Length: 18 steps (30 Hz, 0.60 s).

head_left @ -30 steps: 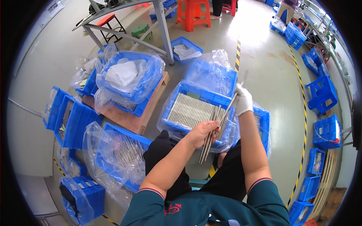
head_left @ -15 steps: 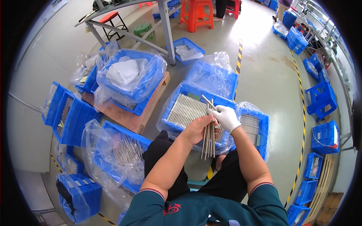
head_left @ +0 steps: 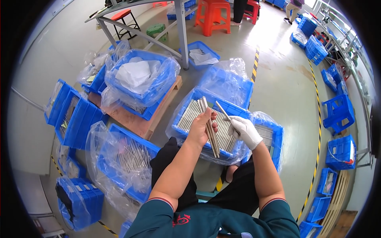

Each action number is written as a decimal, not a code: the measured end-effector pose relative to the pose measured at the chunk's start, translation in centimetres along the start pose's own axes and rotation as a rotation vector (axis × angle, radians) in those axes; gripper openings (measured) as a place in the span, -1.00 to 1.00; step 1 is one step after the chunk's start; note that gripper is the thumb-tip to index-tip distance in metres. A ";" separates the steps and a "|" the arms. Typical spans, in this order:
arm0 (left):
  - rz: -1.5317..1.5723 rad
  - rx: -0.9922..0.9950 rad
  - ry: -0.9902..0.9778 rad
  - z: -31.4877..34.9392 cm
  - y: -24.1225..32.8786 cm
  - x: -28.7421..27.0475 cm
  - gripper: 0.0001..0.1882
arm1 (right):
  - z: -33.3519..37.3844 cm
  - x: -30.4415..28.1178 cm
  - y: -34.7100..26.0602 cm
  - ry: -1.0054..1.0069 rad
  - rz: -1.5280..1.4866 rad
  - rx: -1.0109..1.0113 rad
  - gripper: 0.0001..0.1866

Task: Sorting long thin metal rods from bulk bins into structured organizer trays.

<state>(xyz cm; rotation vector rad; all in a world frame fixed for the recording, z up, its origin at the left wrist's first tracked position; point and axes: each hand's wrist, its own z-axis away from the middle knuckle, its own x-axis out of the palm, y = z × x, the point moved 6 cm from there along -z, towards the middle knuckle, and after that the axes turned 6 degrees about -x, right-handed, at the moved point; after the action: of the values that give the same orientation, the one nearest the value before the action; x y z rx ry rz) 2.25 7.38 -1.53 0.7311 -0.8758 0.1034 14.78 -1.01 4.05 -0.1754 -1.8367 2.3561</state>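
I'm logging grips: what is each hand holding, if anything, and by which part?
The left hand holds a bundle of metal rods near its middle. The gloved right hand grips a single rod below its exposed far end.

Well to the right of my right hand I see a blue plastic stool. Far ahead of my left hand stands an orange plastic stool; ahead and leftward, a desk and a red-seated stool. Nearer, left of that hand, lies a wooden pallet.
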 end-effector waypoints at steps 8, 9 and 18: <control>0.136 0.052 -0.040 -0.5 0.1 0.0 -0.58 | 0.8 1.4 0.4 -0.050 0.083 0.054 -0.52; 0.133 0.051 -0.039 -0.6 0.0 -0.1 -0.58 | 0.8 1.5 0.1 -0.049 0.142 0.033 -0.51; -0.021 0.037 -0.007 -0.9 -1.9 -0.2 -0.65 | -0.4 2.5 0.6 0.037 0.036 0.036 -0.44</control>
<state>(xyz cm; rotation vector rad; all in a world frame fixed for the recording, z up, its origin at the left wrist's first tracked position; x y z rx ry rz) 3.40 6.53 -3.13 0.7758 -0.8750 0.0990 12.37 -0.25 3.40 -0.2477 -1.7881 2.3917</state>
